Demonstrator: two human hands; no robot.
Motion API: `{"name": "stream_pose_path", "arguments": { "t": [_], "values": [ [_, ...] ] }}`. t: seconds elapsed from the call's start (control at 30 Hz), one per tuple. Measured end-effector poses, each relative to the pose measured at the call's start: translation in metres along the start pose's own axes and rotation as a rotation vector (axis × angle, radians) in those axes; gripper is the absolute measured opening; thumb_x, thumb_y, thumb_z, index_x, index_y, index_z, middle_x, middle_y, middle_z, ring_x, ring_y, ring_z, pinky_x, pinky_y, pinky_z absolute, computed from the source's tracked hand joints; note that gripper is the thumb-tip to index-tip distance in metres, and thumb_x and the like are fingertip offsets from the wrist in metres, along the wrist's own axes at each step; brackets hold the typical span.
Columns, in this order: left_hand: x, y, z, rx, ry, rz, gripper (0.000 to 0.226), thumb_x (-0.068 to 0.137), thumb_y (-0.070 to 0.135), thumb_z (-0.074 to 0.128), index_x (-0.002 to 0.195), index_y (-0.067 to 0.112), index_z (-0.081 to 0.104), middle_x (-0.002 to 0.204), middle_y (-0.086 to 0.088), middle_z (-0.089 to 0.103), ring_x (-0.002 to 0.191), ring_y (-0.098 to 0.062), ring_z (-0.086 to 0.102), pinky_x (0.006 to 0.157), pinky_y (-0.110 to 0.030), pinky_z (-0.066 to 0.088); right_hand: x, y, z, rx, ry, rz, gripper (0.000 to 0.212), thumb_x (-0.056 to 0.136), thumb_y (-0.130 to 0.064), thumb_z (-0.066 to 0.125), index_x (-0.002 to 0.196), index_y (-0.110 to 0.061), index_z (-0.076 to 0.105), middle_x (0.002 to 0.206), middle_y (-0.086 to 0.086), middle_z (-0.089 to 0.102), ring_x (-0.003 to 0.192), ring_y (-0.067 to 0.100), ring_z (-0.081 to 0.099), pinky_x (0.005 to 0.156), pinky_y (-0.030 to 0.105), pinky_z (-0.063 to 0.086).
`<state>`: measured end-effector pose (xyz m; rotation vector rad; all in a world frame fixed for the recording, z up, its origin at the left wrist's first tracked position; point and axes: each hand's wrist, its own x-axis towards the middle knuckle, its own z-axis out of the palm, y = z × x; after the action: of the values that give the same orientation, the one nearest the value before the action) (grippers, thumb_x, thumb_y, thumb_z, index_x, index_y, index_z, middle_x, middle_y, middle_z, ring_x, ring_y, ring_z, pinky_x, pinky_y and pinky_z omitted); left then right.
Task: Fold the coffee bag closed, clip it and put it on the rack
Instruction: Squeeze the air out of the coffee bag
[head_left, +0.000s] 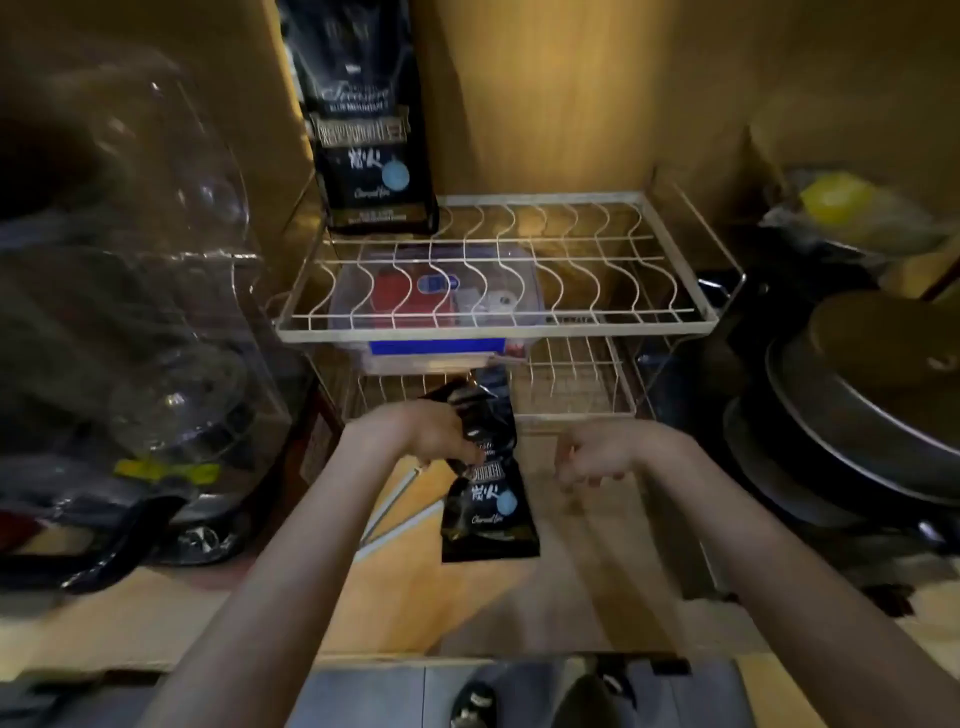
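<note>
Left hand (434, 434) at frame centre, fingers curled around the upper part of a black coffee bag (488, 493), gripping it near its crumpled top. Bag hangs tilted, bottom end toward the lower centre of the frame, above the wooden counter (395, 582). Right hand (597, 457) just right of the bag, not touching it, fingers loosely curled downward, holding nothing visible. Motion blur on both hands. No clip seen on the bag; top looks crumpled, fold state unclear. Behind the hands, centre frame: white two-tier wire rack (493, 322). A second, taller black coffee bag (371, 130) stands upright on the top tier's left rear corner. Clear plastic box (436, 306) with a blue edge on the lower tier. Stacked dark pans (857, 415) at right. Clear plastic packaging (135, 260) at left.
</note>
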<state>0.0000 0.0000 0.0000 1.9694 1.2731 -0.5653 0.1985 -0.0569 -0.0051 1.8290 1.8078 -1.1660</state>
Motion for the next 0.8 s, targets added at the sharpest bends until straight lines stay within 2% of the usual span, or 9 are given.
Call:
{"name": "stream_pose_path", "arguments": {
  "t": [0.07,0.17,0.27,0.33,0.43,0.5,0.57,0.7,0.8],
  "values": [
    [0.007,-0.006,0.013,-0.033,-0.002,0.005,0.043,0.083,0.045,0.053,0.114,0.015,0.055,0.123,-0.009,0.057,0.106,-0.025,0.054,0.092,-0.033,0.041,0.013,0.001,0.014,0.038,0.011,0.019,0.04,0.083,-0.029,0.061,0.115,-0.006,0.056,0.089,0.005,0.059,0.073,0.015,0.052,0.053,0.024,0.038],
    [0.021,-0.018,0.041,-0.127,0.024,-0.018,0.055,0.084,0.043,0.054,0.128,0.012,0.042,0.136,-0.012,0.047,0.122,-0.026,0.043,0.087,-0.026,0.031,0.037,0.008,0.044,0.179,0.016,0.006,0.056,0.079,-0.031,0.068,0.124,-0.004,0.046,0.113,0.007,0.055,0.091,0.016,0.05,0.059,0.02,0.038],
    [0.034,-0.028,0.067,-0.247,0.061,-0.079,0.073,0.079,0.048,0.059,0.133,0.007,0.032,0.143,-0.014,0.036,0.13,-0.027,0.033,0.092,-0.027,0.032,0.056,0.014,0.068,0.393,-0.009,-0.025,0.068,0.074,-0.024,0.075,0.13,-0.006,0.04,0.127,0.006,0.052,0.111,0.02,0.05,0.083,0.022,0.041],
    [0.04,-0.033,0.082,-0.336,0.085,-0.088,0.079,0.076,0.046,0.064,0.133,0.004,0.029,0.144,-0.015,0.035,0.131,-0.027,0.031,0.093,-0.028,0.032,0.064,0.016,0.083,0.507,-0.01,-0.053,0.068,0.071,-0.018,0.077,0.129,-0.01,0.043,0.132,0.008,0.052,0.112,0.019,0.051,0.093,0.027,0.041],
    [0.047,-0.035,0.098,-0.58,0.139,-0.041,0.078,0.072,0.035,0.071,0.132,0.008,0.03,0.137,-0.014,0.043,0.123,-0.027,0.041,0.093,-0.027,0.035,0.07,0.017,0.098,0.589,0.051,-0.025,0.062,0.069,-0.013,0.078,0.123,-0.01,0.049,0.125,0.008,0.057,0.101,0.014,0.052,0.086,0.025,0.041],
    [0.052,-0.036,0.105,-0.75,0.183,0.01,0.071,0.072,0.027,0.073,0.13,0.013,0.034,0.132,-0.011,0.05,0.116,-0.026,0.048,0.099,-0.036,0.04,0.073,0.016,0.107,0.632,0.077,-0.007,0.06,0.069,-0.011,0.077,0.122,-0.008,0.05,0.123,0.01,0.059,0.098,0.014,0.052,0.083,0.024,0.041],
    [0.054,-0.036,0.109,-0.904,0.192,0.036,0.068,0.071,0.024,0.074,0.127,0.015,0.037,0.127,-0.01,0.054,0.109,-0.023,0.053,0.097,-0.039,0.043,0.076,0.013,0.115,0.666,0.118,-0.007,0.06,0.067,-0.009,0.077,0.121,-0.01,0.05,0.12,0.009,0.061,0.095,0.014,0.054,0.08,0.023,0.042],
    [0.058,-0.033,0.116,-1.121,0.219,0.036,0.07,0.068,0.024,0.075,0.127,0.017,0.036,0.118,-0.007,0.057,0.098,-0.017,0.059,0.076,-0.027,0.05,0.082,0.012,0.129,0.677,0.264,0.049,0.062,0.062,-0.013,0.078,0.116,-0.013,0.05,0.112,0.005,0.063,0.096,0.019,0.059,0.08,0.03,0.049],
    [0.061,-0.027,0.116,-1.286,0.259,-0.013,0.069,0.068,0.026,0.074,0.126,0.019,0.038,0.108,-0.003,0.059,0.088,-0.012,0.06,0.063,-0.021,0.045,0.083,0.011,0.139,0.732,0.362,0.104,0.057,0.06,-0.011,0.077,0.111,-0.012,0.051,0.11,0.005,0.064,0.097,0.023,0.061,0.081,0.034,0.05]
  ]
}}
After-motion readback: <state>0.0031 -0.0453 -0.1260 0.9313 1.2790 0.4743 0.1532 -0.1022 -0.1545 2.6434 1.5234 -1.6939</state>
